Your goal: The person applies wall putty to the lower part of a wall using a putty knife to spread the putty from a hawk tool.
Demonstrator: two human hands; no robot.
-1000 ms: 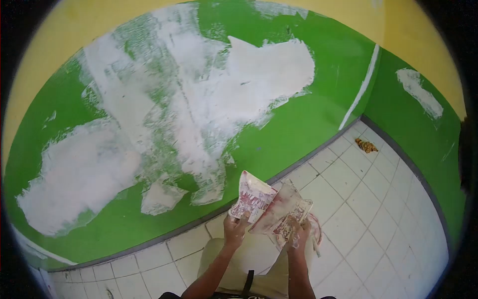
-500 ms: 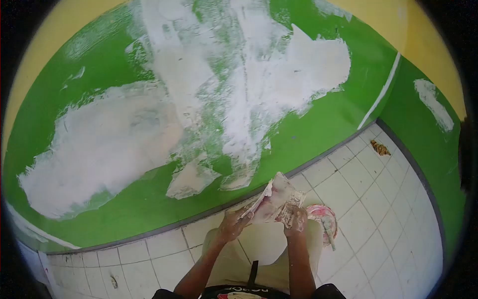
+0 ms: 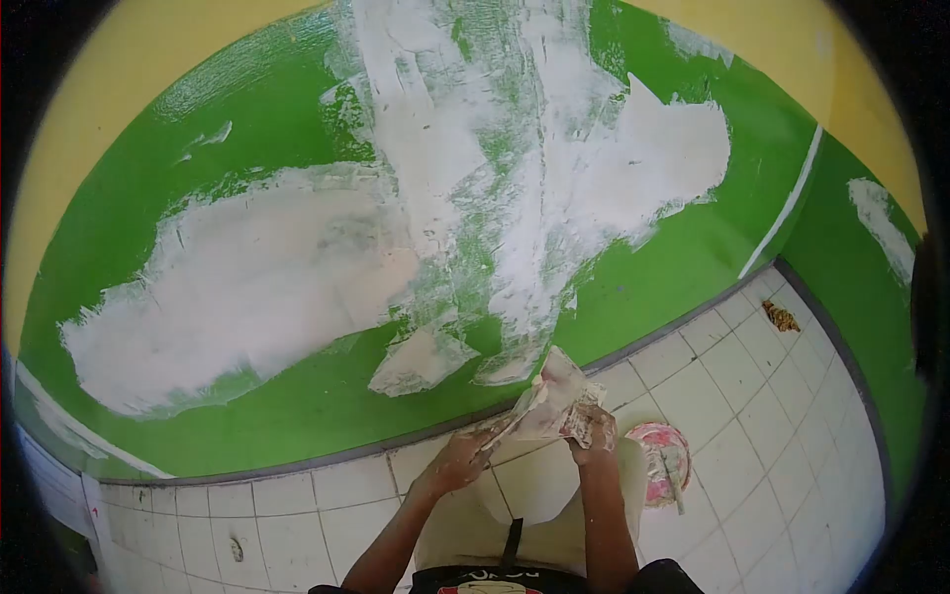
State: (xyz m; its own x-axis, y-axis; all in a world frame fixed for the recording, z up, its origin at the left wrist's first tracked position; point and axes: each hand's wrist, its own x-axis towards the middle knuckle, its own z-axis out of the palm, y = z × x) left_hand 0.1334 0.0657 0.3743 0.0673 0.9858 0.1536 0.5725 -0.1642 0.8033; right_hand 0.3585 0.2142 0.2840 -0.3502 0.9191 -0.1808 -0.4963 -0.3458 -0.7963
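Smeared with putty, my left hand (image 3: 461,461) is closed on the lower left edge of a pale flat scraper (image 3: 527,408). My right hand (image 3: 594,436), also coated in putty, grips a second putty-smeared flat scraper (image 3: 561,374). The two plates meet and overlap in front of my knees, so their exact outlines are hard to tell. Ahead is a green wall (image 3: 336,396) with broad patches of white putty (image 3: 247,277). Beside my right knee stands a round putty-stained tub (image 3: 658,441) with a stick-like handle (image 3: 674,483) lying across it.
White floor tiles (image 3: 732,426) run along the dark skirting strip (image 3: 416,432) at the wall's foot. A brown clump (image 3: 780,316) lies near the right corner. A small spot of debris (image 3: 236,548) is on the floor at left. Yellow paint (image 3: 148,69) borders the green.
The view has shifted, so the wall and tub appear farther right. Both hands stay together in front of my knees, and the scrapers have tilted slightly against each other.
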